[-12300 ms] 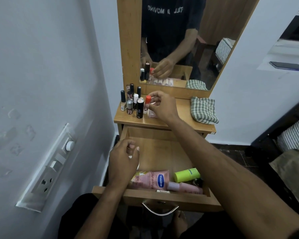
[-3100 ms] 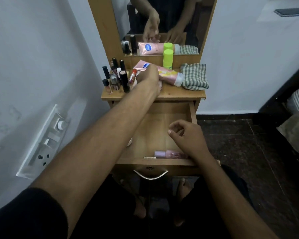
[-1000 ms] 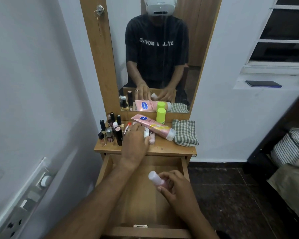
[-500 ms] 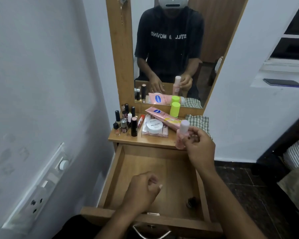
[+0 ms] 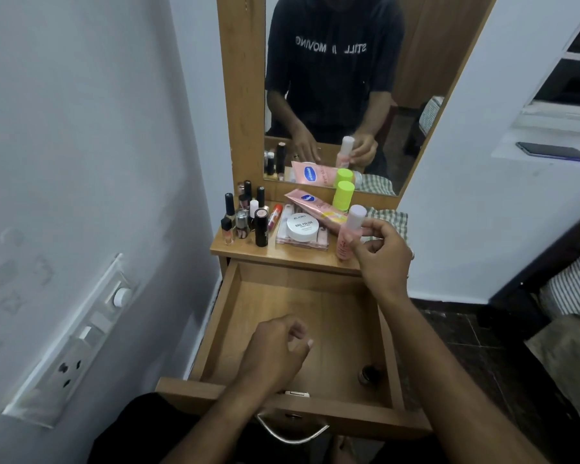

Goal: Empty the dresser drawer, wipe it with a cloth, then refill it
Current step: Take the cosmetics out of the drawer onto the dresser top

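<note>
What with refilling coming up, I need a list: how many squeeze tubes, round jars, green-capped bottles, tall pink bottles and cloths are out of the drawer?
squeeze tube: 1
round jar: 1
green-capped bottle: 1
tall pink bottle: 1, held by the right hand
cloth: 1
Total: 5

Open wooden drawer (image 5: 318, 316) (small jar (image 5: 368, 374) inside)

Drawer (image 5: 302, 329) now nearly bare: the pink tube (image 5: 315, 209), green bottle (image 5: 344, 195) and white jar (image 5: 302, 226) that lay inside it earlier stand on the tabletop (image 5: 282, 254); only a small dark jar (image 5: 369, 373) shows at the drawer's 4 o'clock corner. Right hand (image 5: 382, 256), in the drawer 3 s ago, has carried the pink bottle (image 5: 349, 234) up to the tabletop's 3 o'clock edge, fingers (image 5: 379, 226) pinching it. Left hand (image 5: 275, 353) has come back from the tabletop to over the drawer front.
</note>
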`<state>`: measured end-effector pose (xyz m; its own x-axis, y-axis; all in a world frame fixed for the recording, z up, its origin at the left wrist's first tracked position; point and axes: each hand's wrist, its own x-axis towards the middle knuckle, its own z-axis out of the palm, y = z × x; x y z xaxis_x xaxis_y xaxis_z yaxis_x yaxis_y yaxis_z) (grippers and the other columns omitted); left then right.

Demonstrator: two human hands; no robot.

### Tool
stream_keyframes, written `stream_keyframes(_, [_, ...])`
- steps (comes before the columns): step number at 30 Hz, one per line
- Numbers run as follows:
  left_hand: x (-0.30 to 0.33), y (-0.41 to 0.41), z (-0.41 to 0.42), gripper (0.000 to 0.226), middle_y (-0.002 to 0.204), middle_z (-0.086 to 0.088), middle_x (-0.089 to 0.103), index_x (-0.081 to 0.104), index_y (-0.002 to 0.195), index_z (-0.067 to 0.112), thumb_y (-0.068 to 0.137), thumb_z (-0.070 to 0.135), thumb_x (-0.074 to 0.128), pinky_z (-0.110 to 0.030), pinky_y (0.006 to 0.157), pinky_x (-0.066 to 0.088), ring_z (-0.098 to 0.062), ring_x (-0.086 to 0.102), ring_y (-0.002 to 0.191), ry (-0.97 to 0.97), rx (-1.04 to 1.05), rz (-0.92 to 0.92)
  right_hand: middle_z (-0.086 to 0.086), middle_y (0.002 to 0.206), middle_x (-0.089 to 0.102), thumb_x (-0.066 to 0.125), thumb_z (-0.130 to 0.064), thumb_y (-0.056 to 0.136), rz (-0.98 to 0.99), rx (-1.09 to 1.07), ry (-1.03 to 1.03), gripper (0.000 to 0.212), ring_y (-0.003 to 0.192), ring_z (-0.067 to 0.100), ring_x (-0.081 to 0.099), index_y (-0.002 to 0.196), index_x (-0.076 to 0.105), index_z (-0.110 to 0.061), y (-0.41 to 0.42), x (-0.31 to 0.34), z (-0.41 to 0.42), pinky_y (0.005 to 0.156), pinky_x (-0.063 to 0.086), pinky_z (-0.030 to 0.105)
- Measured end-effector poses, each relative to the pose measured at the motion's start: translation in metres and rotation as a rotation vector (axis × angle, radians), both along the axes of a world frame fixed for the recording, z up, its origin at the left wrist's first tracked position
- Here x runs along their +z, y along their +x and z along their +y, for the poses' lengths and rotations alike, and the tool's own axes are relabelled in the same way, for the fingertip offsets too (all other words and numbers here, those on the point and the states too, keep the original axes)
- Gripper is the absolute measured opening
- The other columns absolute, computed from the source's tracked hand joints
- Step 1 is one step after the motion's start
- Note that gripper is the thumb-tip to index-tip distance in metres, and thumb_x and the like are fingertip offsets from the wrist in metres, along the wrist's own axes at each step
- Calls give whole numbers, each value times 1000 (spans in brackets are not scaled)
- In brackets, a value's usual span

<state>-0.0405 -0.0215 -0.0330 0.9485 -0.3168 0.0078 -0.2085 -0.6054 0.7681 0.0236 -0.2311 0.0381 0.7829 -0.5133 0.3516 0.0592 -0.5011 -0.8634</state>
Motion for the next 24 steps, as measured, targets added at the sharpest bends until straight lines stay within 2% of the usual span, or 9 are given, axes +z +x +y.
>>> stream_keyframes(2, [1,1,-1,24,103,18,68,70,110,28,89,39,72,-17,84,51,4,60,97,45,-41,-13,-19,100,64,85,-30,81,10,1,18,40,78,8,66,114,64,-29,-3,0,-1,70,61,23])
stream_keyframes(6, [9,12,-14,45,124,13,64,62,130,31,88,43,73,-18,91,46,0,56,112,141,-220,-8,-15,110,63,88,-33,76,-58,-51,26,56,80,2,66,124,58,-31,-27,11,0,66,57,13])
stream_keyframes(9, [13,18,-42,61,144,8,53,49,141,36,86,40,76,-30,106,44,-12,48,132,252,-385,-52,-11,109,67,82,-27,84,-179,-111,86,46,82,4,66,123,58,-28,-71,13,12,67,56,18])
stream_keyframes(11, [12,17,-63,69,150,4,45,43,146,36,86,35,77,-35,106,44,-18,48,133,403,-509,-76,-9,103,69,79,-23,87,-191,-96,109,39,78,12,67,121,60,-29,-104,0,20,67,56,22])
stream_keyframes(13, [10,16,-80,64,144,-2,49,48,142,31,86,28,77,-37,97,50,-25,56,122,491,-590,-115,-9,99,70,77,-24,87,-128,-72,122,36,79,14,67,118,61,-32,-128,-20,22,68,57,28])
stream_keyframes(15, [3,16,-88,51,134,-5,56,54,136,27,89,22,72,-38,91,52,-27,60,114,482,-609,-168,-10,96,71,76,-23,87,-46,-59,141,32,81,11,68,114,63,-34,-142,-37,20,69,58,32])
stream_keyframes(20, [-12,15,-89,19,111,-8,68,70,114,14,98,12,61,-36,91,55,-22,66,101,395,-537,-104,-19,96,69,73,-18,90,-19,-56,166,28,80,7,66,111,64,-35,-150,-45,16,64,53,17])
stream_keyframes(22, [-15,19,-88,27,118,-4,67,67,121,20,95,14,63,-37,92,55,-19,64,107,373,-522,-103,-18,95,68,72,-20,91,4,-47,172,27,79,8,66,109,64,-38,-147,-46,15,64,54,18])
stream_keyframes(24, [-18,23,-87,40,124,3,64,59,129,31,91,19,65,-36,89,55,-15,62,108,350,-547,-77,-13,93,71,69,-25,93,6,-47,214,21,78,8,68,110,65,-37,-145,-46,16,68,57,25])
